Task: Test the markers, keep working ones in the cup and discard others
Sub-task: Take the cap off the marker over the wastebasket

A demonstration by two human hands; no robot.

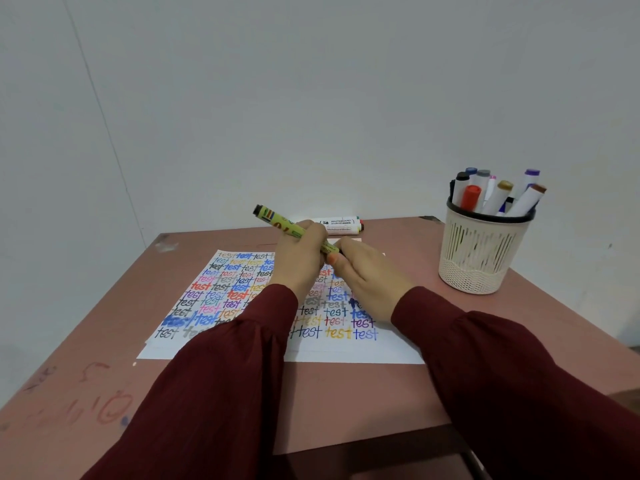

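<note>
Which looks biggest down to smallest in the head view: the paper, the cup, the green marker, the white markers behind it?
1. paper
2. cup
3. green marker and white markers: unranked. Both are partly covered, and the white markers lie farther from the camera, so they only seem smaller.

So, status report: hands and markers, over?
Left hand and right hand grip the green marker above the test sheet. Cup holds several markers. Path to cup looks open.
</note>
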